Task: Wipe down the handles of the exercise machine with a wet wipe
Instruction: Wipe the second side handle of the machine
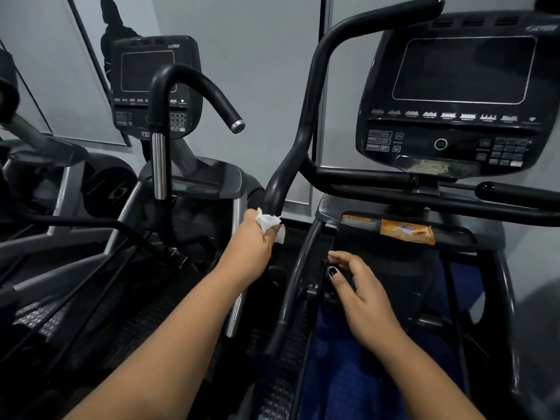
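At the lower end of the long black handle (306,122), where it bends down toward the machine's frame, your left hand (253,247) presses a crumpled white wet wipe (270,223) against the bar. That grip is closed around the wipe, with folds of it sticking out above and beside your fingers. The handle rises from there, curves up and runs off to the upper right above the console (454,95), whose screen is dark. Your right hand (360,294) hovers low beside the frame, its grip open, fingers loosely spread and holding nothing. Behind it, an orange packet of wipes (407,231) lies flat on the tray (357,234) under the console. To your left stands a second machine (157,86) with its own curved handle.
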The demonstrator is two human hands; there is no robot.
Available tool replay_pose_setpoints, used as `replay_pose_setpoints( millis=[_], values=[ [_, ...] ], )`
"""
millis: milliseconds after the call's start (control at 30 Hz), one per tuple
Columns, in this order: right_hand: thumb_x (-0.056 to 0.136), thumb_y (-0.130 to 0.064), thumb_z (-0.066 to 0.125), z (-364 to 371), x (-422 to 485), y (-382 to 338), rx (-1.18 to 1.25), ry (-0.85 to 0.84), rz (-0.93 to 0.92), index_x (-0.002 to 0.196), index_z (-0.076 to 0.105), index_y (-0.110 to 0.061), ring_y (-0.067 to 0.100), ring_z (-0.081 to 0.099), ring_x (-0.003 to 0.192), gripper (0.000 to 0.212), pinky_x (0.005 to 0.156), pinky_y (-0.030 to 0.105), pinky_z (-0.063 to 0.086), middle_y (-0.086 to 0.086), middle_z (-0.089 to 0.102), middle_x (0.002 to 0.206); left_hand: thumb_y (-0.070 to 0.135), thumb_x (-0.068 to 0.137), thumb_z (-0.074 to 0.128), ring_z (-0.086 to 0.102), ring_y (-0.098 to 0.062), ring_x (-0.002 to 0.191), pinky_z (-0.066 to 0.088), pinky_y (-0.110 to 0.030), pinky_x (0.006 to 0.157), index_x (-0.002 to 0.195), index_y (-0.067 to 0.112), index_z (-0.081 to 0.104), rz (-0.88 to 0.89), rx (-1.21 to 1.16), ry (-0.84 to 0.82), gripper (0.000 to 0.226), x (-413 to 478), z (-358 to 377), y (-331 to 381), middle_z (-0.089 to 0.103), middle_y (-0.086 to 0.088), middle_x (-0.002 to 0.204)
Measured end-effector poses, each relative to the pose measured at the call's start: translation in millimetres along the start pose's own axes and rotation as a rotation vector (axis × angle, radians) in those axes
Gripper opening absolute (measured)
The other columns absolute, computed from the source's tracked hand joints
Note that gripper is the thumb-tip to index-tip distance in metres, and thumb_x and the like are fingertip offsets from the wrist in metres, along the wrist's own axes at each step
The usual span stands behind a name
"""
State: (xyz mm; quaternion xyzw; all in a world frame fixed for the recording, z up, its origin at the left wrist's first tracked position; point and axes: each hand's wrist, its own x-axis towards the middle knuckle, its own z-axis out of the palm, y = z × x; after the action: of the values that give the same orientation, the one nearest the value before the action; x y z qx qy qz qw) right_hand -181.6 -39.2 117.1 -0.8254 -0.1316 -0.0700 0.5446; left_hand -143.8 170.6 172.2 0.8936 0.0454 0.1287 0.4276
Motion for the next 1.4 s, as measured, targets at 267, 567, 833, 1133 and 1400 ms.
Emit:
replay_pose_setpoints(
  millis=[267,567,833,1133,1400],
  values=[
    [0.099,-0.021,0.051,4,-12,-15,0.066,0.010,-0.059,0.121,0.059,-0.039,0.005,0.057,0.114,0.030,0.099,0.035,0.049,-0.021,0.057,0.120,0.020,0.102,0.042,0.058,0.000,0.099,0.039,-0.004,0.080,0.146,0.029,0.040,0.024,-0.332,0.125,0.046,-46,13,-14,0.061,0.001,0.113],
    [0.072,-0.032,0.073,20,-17,-47,0.450,-0.149,0.061,0.122,0.061,-0.021,0.011,0.068,0.094,0.052,0.087,0.027,0.055,0.003,0.072,0.098,0.038,0.096,0.050,0.068,-0.027,0.106,0.056,-0.036,0.086,0.126,0.009,0.056,-0.127,-0.970,0.076,0.042,-105,14,5,0.069,-0.014,0.115],
    [0.088,-0.004,0.067,23,-13,-44,0.434,-0.023,0.067,0.089,0.073,-0.011,0.017,0.067,0.080,0.009,0.080,0.035,0.056,0.005,0.073,0.085,0.003,0.089,0.058,0.072,-0.022,0.085,0.058,-0.026,0.067,0.112,0.012,0.067,-0.085,-1.056,0.093,0.026,-112,10,8,0.075,-0.011,0.098],
    [0.086,-0.005,0.070,11,-11,-43,0.427,-0.116,0.132,0.090,0.070,-0.008,0.015,0.066,0.076,0.005,0.074,0.026,0.053,0.004,0.073,0.084,0.003,0.076,0.068,0.071,-0.024,0.091,0.058,-0.029,0.068,0.107,0.016,0.069,-0.051,-1.051,0.042,0.033,-103,7,3,0.073,-0.009,0.104],
    [0.079,-0.003,0.076,-11,8,-48,0.470,0.039,0.093,0.082,0.066,-0.010,0.016,0.060,0.071,0.012,0.064,0.025,0.055,0.005,0.064,0.075,-0.002,0.083,0.071,0.065,-0.009,0.107,0.054,-0.021,0.085,0.108,0.029,0.066,0.159,-0.559,0.191,0.040,-97,14,8,0.066,0.009,0.113]
  ],
)
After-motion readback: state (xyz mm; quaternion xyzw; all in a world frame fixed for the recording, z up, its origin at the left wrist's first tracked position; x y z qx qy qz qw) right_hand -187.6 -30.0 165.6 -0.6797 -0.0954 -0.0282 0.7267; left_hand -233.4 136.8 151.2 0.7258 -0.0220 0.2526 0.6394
